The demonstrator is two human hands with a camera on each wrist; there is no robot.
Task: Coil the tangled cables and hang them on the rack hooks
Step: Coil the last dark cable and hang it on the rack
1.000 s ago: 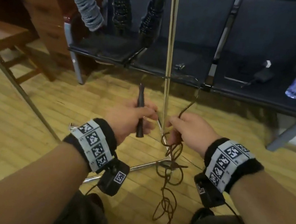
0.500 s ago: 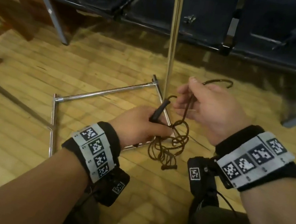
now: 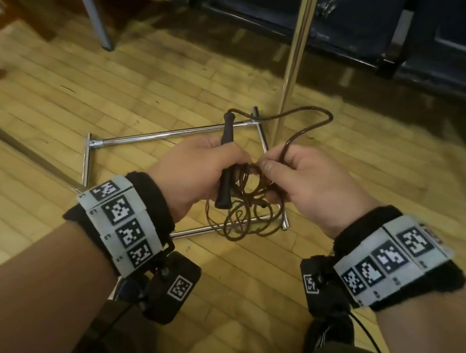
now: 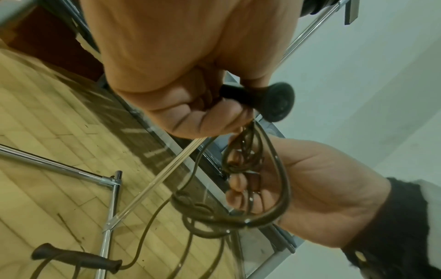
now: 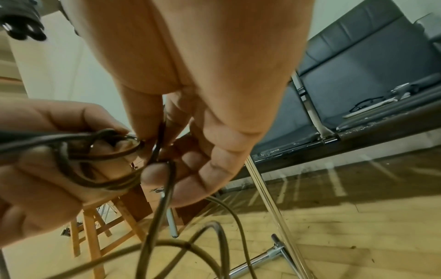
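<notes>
A thin brown cable (image 3: 244, 221) with black handles hangs in tangled loops between my hands, above the floor. My left hand (image 3: 199, 168) grips one black handle (image 3: 228, 133) upright, and several loops gather against its fingers (image 4: 210, 120). The handle's flared end (image 4: 274, 102) sticks out below the fist. My right hand (image 3: 304, 181) pinches the cable (image 5: 164, 149) between thumb and fingers, right beside the left hand. One free loop (image 3: 311, 118) arcs above both hands. A second handle (image 4: 78, 261) dangles low near the floor. The rack hooks are out of view.
The rack's chrome pole (image 3: 296, 49) rises just beyond my hands, and its base frame (image 3: 152, 140) lies on the wooden floor. A dark bench (image 3: 283, 4) runs along the back. A wooden stool (image 5: 93, 226) stands at the left.
The view has tipped down to the floor. My hands have come together, the right bringing cable to the left, and the long dangling tangle is now gathered into shorter loops.
</notes>
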